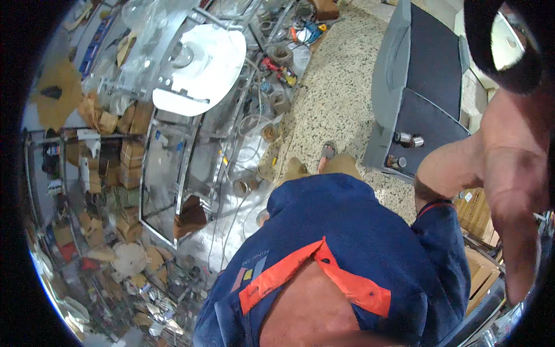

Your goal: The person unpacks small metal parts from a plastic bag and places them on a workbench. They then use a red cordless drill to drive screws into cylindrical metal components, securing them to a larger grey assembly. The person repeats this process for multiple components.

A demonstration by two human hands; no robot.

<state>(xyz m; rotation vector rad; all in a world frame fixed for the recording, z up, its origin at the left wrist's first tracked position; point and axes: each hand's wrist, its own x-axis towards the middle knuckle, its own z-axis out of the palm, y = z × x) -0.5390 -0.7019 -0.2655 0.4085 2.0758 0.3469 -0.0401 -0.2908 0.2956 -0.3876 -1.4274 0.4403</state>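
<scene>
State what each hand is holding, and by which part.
Cannot be told. The raised right arm runs out of the picture toward the top right, so its hand is unseen; the left hand is not in view either.

The picture is bright and evenly lit, with soft shadows; the shiny metal frame (173,173) and white round plate (202,66) glare; straight lines bend near the black round rim; the arm (509,191) at the right is close, blurry and pale; the middle looks fairly sharp.
</scene>
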